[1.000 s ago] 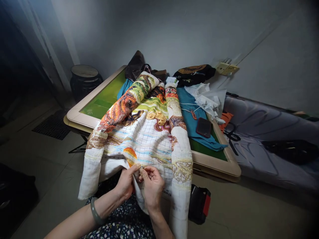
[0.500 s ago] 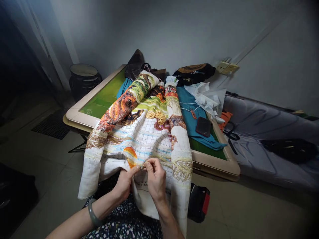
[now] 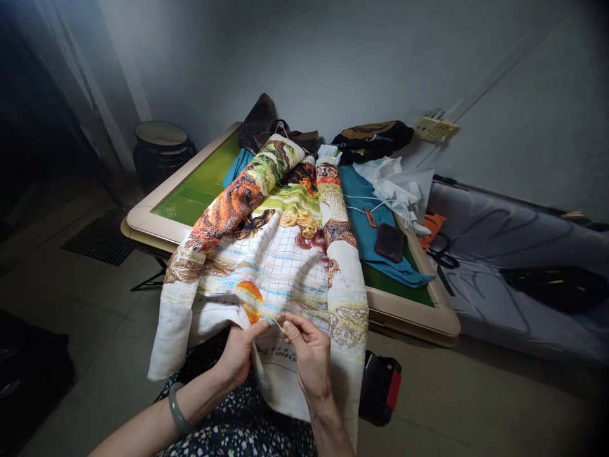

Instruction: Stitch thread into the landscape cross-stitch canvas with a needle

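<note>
A line of dark print ran along the cross-stitch cloth [image 3: 266,266] near its lower hem, too small to read. The cloth lay lengthwise, draped from the green table [image 3: 200,184] down onto the lap. The left hand [image 3: 238,355] pinched its edge; the right hand [image 3: 309,355] had fingertips pressed together on a thin needle [image 3: 277,324], angled up-left.

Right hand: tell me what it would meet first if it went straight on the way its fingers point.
The right hand pinches what seems a needle, fingers pointing left toward the left hand. Going straight on, it would probably meet the left thumb at the fold of the embroidery cloth; depth is unclear.
</note>
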`<state>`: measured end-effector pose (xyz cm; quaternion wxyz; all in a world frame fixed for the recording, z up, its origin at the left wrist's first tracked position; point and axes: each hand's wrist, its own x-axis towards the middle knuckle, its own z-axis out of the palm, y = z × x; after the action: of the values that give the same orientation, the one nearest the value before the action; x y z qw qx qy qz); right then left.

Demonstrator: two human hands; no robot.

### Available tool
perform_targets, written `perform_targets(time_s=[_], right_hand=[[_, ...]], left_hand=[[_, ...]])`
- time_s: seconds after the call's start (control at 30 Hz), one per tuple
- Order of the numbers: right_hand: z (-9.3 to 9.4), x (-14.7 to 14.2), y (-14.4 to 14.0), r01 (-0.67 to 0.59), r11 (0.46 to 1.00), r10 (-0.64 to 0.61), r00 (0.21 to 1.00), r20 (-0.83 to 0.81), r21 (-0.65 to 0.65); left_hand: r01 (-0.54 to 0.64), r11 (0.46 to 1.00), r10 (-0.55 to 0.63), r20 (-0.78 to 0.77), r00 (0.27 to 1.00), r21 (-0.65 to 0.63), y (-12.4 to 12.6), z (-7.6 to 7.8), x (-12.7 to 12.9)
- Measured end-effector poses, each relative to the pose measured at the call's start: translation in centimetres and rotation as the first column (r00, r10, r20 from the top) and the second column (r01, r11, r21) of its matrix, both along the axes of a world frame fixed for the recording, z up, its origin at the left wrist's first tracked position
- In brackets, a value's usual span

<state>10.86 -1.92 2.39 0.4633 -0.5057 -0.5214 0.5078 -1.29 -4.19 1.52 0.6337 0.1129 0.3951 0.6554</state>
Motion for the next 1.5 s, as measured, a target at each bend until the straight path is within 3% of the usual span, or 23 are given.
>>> perform_targets(time_s=[0.17, 0.83, 1.13, 1.5], right_hand=[[0.9, -0.2, -0.6, -0.095, 0.995, 0.099, 0.983, 0.152, -0.033], [1.4, -0.8, -0.3, -0.091, 0.996, 0.082, 0.958, 0.275, 0.022], [1.9, -1.4, -0.7, -0.083, 0.989, 0.029, 0.922, 0.385, 0.126], [1.0, -2.2, -0.9, 0.032, 0.999, -0.039, 0.961, 0.272, 0.032]], left_hand=[[0.000, 1.000, 0.000, 0.005, 1.000, 0.017, 0.0, -0.2, 0.0], [-0.016, 1.000, 0.016, 0.018, 1.000, -0.005, 0.0, 0.0, 0.0], [-0.017, 1.000, 0.017, 0.037, 0.999, -0.010, 0.0, 0.0, 0.1], [-0.037, 0.999, 0.038, 0.027, 0.999, -0.030, 0.1, 0.1, 0.3]])
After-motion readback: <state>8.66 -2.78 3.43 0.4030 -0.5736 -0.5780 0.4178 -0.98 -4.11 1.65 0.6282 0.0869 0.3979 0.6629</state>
